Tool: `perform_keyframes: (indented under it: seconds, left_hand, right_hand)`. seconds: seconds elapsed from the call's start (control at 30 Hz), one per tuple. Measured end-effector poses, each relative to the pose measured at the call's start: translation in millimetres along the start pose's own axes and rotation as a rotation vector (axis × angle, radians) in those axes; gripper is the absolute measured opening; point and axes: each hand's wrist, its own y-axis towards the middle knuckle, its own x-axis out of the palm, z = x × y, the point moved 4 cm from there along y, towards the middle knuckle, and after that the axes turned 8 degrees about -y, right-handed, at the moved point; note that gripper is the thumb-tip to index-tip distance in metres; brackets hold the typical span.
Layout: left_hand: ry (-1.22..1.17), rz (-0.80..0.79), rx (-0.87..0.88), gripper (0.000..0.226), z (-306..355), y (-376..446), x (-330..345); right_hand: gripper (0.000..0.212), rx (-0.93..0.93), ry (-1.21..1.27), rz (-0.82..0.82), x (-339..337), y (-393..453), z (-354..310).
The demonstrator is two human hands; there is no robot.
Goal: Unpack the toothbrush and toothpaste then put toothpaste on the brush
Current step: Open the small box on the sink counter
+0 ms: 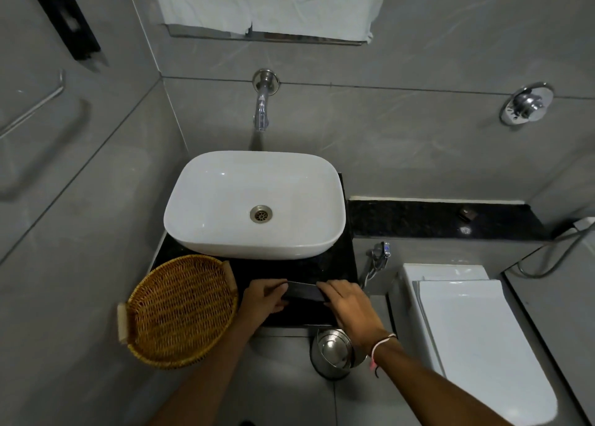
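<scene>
while both of our hands meet over the front of the black speckled stone counter (322, 264), we hold a small flat dark rectangular packet (302, 290) between them, just in front of the white rounded ceramic basin (225, 206). our left hand (262, 300) has its fingers curled around the packet's left end, and our right hand (346, 303), with a pale thread bracelet (383, 342) at the wrist, closes over its right end; both hands are clamped on the packet, with only its middle showing. we judge this packet to be the dental kit holding the toothbrush and toothpaste, though neither is visible and we cannot read any print on it

to the left, a round woven wicker basket (180, 309) hangs partly over the counter's edge, just beside our left hand, and looks bare inside. a chrome wall spout (262, 110) sits above the basin, a steel pedal bin (335, 351) stands on the floor below our right wrist, and a white toilet (467, 329) lies to the right

by our reading, the task is at its first step: the packet is still sealed and nothing has been taken out. the next move likely calls for finding a flap or tear edge, pinching it with one hand while the other braces the packet, then pulling it open gently so the contents do not drop onto the counter or floor
</scene>
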Motion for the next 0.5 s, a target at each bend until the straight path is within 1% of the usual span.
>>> perform_keyframes:
  seconds: [0.07,0.17,0.23,0.4,0.5]
  left_hand:
    - [-0.208,-0.042,-0.035,0.027,5,0,-4]
    - [-0.408,-0.071,-0.028,0.02,13,-2,-11]
    - [-0.477,-0.106,-0.022,0.023,16,-4,-13]
    - [-0.542,-0.195,0.007,0.029,21,-14,-13]
    - [-0.676,-0.286,-0.033,0.033,24,-18,-13]
  right_hand:
    - [0.051,-0.052,0.015,0.071,-14,4,4]
    - [0.048,-0.114,0.021,0.142,-33,10,10]
    - [0.05,-0.153,0.002,0.168,-44,13,12]
    - [0.056,-0.225,-0.075,0.23,-66,18,10]
    - [0.06,-0.247,-0.119,0.239,-73,22,8]
